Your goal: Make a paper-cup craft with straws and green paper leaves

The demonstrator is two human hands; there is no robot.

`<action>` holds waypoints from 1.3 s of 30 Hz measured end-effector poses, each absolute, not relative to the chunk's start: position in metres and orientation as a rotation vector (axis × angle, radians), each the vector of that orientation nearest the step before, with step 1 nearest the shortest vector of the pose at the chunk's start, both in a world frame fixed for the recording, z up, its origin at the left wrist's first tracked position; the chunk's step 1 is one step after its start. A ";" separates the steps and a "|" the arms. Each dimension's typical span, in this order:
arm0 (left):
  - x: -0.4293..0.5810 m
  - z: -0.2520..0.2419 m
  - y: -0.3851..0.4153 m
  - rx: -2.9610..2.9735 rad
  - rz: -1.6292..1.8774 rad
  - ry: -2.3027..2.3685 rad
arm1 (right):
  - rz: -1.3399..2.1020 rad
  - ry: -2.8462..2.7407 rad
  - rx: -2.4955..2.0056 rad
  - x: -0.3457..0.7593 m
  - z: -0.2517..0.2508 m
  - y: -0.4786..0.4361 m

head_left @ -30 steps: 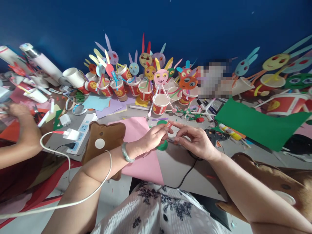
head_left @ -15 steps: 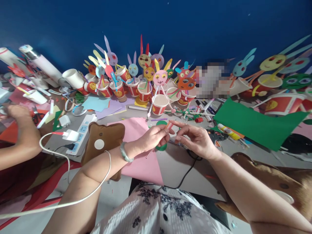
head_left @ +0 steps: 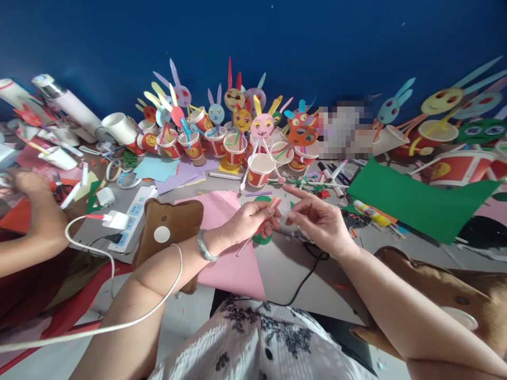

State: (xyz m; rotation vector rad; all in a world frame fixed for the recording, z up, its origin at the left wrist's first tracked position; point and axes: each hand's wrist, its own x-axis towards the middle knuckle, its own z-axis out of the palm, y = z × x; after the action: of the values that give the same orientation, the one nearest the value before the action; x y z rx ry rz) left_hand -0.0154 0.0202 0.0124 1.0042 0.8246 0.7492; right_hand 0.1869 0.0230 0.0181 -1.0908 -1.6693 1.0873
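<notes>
My left hand is closed on a narrow orange-and-pink paper strip, whose end sticks up past the thumb. A thin pink strip hangs out below the same hand. Just to the right is my right hand, apart from the strip, with its index finger stretched out. Its thumb and another finger come together in a pinch; whatever is between them is too small to make out. Under the left hand lie green paper rounds and a sheet of pink paper.
Red-and-white paper cups with paper rabbit faces line the back along the blue wall. Green paper and a glue stick lie right. A power strip and brown cushion are left, beside another person's arm.
My right hand has drawn slightly away from the strip, its index finger now lifted and straighter. The left hand keeps its hold, nearly in the same place.
</notes>
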 end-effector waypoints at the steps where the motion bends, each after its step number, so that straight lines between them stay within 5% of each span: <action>1: -0.015 0.012 0.019 1.014 0.748 0.843 | 1.107 -1.623 -1.124 0.186 0.019 0.023; 15: -0.011 0.020 0.003 1.424 0.702 0.993 | 1.413 -1.567 -1.321 0.183 0.019 0.024; 39: -0.010 0.011 -0.003 1.562 0.783 0.956 | 1.187 -1.479 -1.394 0.169 0.009 0.012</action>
State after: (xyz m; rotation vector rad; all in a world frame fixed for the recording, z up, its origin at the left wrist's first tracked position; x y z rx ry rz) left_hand -0.0101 -0.0027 0.0110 1.5619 0.9562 0.7826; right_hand 0.1693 0.0119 0.0088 -1.3940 -1.4790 1.1874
